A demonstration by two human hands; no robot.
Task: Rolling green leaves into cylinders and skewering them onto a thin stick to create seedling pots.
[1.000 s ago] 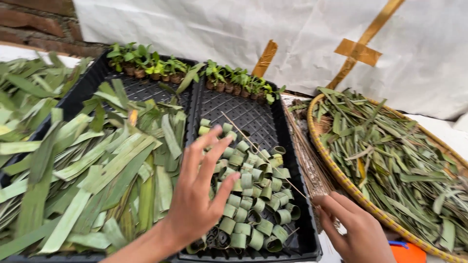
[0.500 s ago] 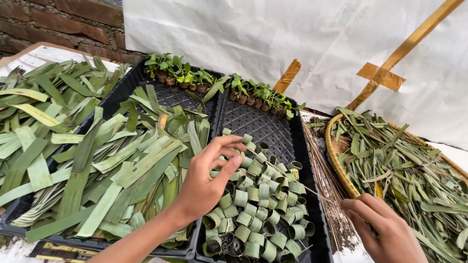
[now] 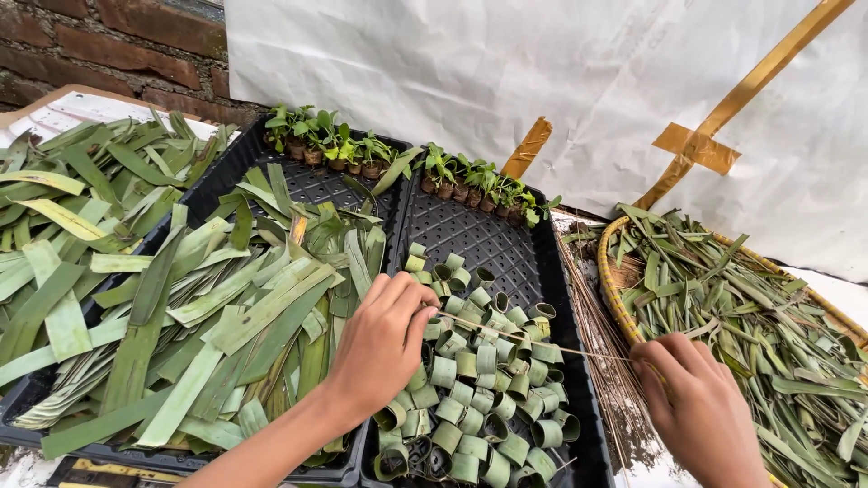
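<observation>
At the far left, loose cut leaf strips (image 3: pixel 81 226) lie heaped, and more strips fill the left black tray (image 3: pixel 217 181). These stay untouched for this step.

My left hand (image 3: pixel 384 348) hovers over the near edge of the right black tray (image 3: pixel 561 298), just above the rolled leaf cups (image 3: pixel 479 389) packed there side by side. The fingers are curled together, the tips pinched at one end of a thin stick (image 3: pixel 533 342). Whether they also grip a cup beneath I cannot tell; the hand hides it.

To do this step well, I judge the following points matter:
1. Keep the stick level and taut between both hands so it does not bow or snap.
2. Hold the pinch close to the stick's end for control of the point.
3. Keep the wrist clear of the seated cups so none tip or unroll.

The stick runs rightward across the cups to my right hand (image 3: pixel 701 407), which rests beyond the tray, beside a bundle of similar thin sticks (image 3: pixel 601 361). Its fingers are closed, thumb against forefinger, clamped on the stick's other end.

Farther right, a woven basket (image 3: pixel 615 298) holds narrow leaf trimmings. At the back of both trays stands a row of seedlings (image 3: pixel 316 140).
</observation>
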